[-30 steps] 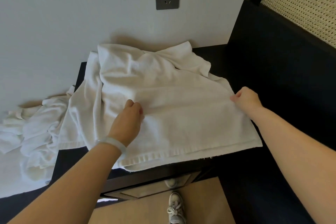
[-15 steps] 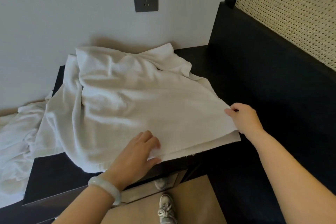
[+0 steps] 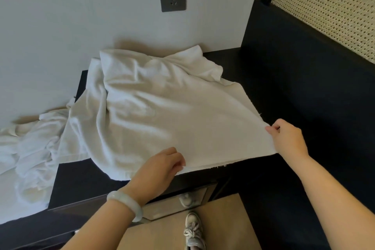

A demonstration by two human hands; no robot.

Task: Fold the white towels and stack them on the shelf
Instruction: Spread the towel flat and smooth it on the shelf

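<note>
1. The left hand (image 3: 160, 168), ringed at the wrist by a pale green stone bangle (image 3: 125, 202), is held at the near edge of the large white terry towel (image 3: 162, 111), low in the centre of the frame. Its fingers are curled close together, and the hem is pinched between thumb and fingertips.
2. The right hand (image 3: 288, 140), right of centre, is clamped on the towel's right-hand edge close to the near corner. The thumb is pressed on top and the other fingers are tucked under.
3. The towel is spread across the flat black tabletop (image 3: 81, 180) in the middle of the frame and is bunched at its far end against the pale wall. Two layers can be seen along the near edge.
4. The right fingertips under the cloth are hidden, so their spread cannot be told. Most of the tabletop is covered. A second crumpled white towel (image 3: 30, 144) at the left is cut off by the frame edge, and both forearms are cut off by the bottom edge.
5. A second ago the left hand was laid on the middle of the towel; it has since been brought down to the near hem. Half a second ago its fingers lay flatter there. The right hand's hold on the right edge is unchanged.
</note>
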